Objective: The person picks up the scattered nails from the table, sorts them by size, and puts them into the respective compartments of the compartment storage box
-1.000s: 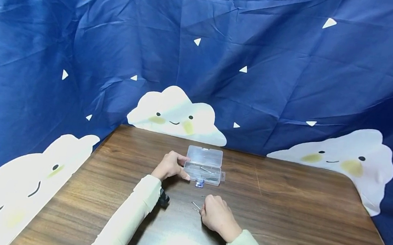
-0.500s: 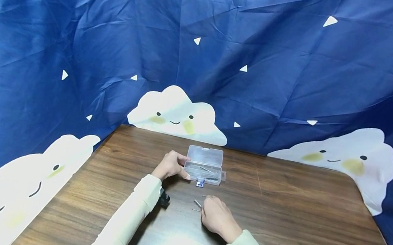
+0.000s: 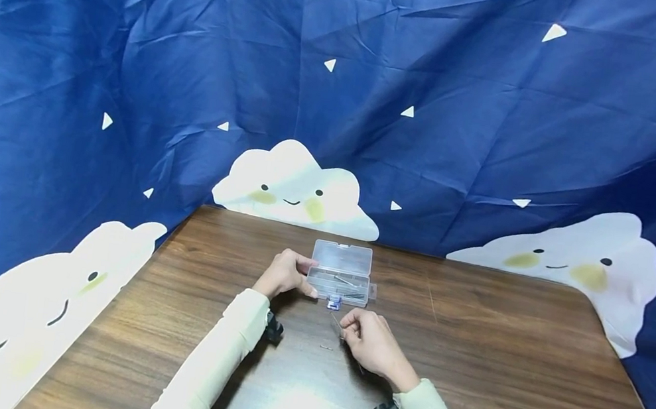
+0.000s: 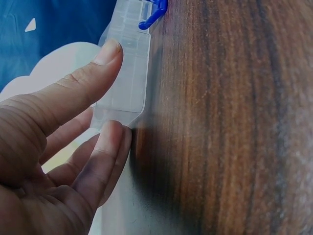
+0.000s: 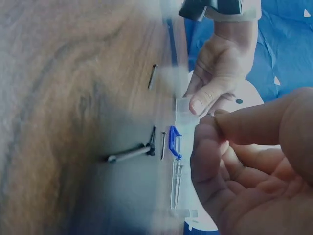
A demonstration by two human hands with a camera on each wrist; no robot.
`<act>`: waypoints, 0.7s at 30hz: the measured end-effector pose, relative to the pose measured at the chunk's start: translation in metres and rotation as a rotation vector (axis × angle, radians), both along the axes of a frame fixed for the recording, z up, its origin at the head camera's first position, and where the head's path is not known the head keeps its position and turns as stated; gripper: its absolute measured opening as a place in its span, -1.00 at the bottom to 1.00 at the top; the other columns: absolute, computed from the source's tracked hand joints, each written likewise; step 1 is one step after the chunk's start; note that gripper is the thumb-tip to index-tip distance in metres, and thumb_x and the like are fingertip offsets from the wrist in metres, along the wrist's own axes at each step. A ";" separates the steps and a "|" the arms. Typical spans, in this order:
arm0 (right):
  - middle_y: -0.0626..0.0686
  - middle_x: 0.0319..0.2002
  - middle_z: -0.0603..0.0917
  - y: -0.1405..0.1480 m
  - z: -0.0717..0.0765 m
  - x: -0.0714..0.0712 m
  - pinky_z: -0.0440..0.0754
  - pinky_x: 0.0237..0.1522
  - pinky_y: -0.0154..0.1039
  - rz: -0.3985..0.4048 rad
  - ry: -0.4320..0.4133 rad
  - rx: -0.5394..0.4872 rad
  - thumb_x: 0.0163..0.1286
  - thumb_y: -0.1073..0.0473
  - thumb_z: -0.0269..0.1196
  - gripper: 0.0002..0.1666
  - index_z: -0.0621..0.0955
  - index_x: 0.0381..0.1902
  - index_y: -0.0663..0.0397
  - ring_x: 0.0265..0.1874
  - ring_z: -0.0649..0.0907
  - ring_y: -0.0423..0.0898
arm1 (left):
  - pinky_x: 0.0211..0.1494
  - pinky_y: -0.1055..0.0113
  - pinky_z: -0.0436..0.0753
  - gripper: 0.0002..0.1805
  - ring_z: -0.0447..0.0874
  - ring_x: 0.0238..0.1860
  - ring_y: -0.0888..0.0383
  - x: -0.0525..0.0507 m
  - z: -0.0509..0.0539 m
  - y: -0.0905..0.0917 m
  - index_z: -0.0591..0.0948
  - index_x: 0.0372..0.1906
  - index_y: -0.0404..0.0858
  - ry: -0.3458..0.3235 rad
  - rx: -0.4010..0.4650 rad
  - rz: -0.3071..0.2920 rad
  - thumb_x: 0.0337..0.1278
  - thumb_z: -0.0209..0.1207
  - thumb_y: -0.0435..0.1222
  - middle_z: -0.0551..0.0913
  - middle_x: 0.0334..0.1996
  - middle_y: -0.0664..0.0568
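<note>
My left hand (image 3: 286, 275) holds the left end of a clear plastic box (image 3: 342, 257) between thumb and fingers; in the left wrist view the thumb lies over the box (image 4: 128, 73). The box's lid is raised, its blue clasp (image 3: 334, 302) faces me, and thin metal pins (image 3: 346, 282) lie inside. My right hand (image 3: 376, 346) is in front of the box, thumb and forefinger pinching a thin metal pin (image 3: 336, 324), mostly hidden in the right wrist view. That view shows loose pins on the table, one apart (image 5: 153, 77), another near the clasp (image 5: 163, 145).
A longer metal piece (image 5: 128, 153) lies beside a dark pin on the wooden table (image 3: 498, 356). A blue cloth (image 3: 439, 63) with white clouds hangs behind the table. Light reflects off the table's near part.
My right hand has lifted slightly off the table toward the box and turned, with the pin now sticking out from its fingertips. My left hand and the box have stayed put.
</note>
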State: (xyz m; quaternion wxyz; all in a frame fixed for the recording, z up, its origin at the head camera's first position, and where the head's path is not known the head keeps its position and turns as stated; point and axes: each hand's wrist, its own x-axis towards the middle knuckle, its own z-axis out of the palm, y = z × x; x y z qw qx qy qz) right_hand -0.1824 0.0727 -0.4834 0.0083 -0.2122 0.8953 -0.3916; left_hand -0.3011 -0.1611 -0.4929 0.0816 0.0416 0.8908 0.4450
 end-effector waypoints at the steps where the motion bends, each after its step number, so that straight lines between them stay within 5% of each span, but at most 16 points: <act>1: -0.16 -0.51 0.59 0.001 0.000 -0.001 0.54 -0.40 -0.32 -0.006 -0.006 -0.017 0.30 0.42 0.27 -0.90 0.69 -0.31 0.17 -0.54 0.51 -0.29 | 0.21 0.11 0.52 -0.19 0.59 0.05 0.02 0.000 0.000 0.000 0.78 0.03 -0.06 -0.001 0.001 0.002 -0.71 0.73 -0.34 0.76 -0.15 -0.02; 12: -0.10 -0.53 0.63 0.007 -0.005 -0.007 0.53 -0.48 -0.31 -0.103 -0.095 -0.132 0.34 0.39 0.27 -0.87 0.74 -0.30 0.13 -0.60 0.53 -0.22 | 0.17 0.09 0.55 -0.19 0.60 0.01 0.02 0.000 -0.003 -0.001 0.78 0.03 -0.07 -0.003 -0.001 -0.004 -0.72 0.73 -0.32 0.74 -0.15 -0.03; 17: 0.07 -0.55 0.63 0.011 -0.001 -0.011 0.48 -0.74 -0.28 -0.119 -0.183 -0.279 0.37 0.42 0.23 -0.87 0.72 -0.24 0.26 -0.79 0.46 -0.20 | 0.20 0.09 0.53 -0.19 0.59 0.03 0.02 0.000 -0.001 -0.001 0.78 0.02 -0.07 0.007 -0.005 0.001 -0.73 0.73 -0.33 0.75 -0.13 -0.03; 21: 0.16 -0.54 0.63 0.012 0.001 -0.014 0.44 -0.77 -0.32 -0.143 -0.216 -0.382 0.37 0.48 0.22 -0.88 0.70 -0.24 0.34 -0.70 0.52 -0.13 | 0.20 0.09 0.53 -0.18 0.59 0.03 0.01 0.000 -0.001 -0.001 0.78 0.03 -0.07 0.011 -0.005 -0.007 -0.74 0.73 -0.32 0.75 -0.14 -0.03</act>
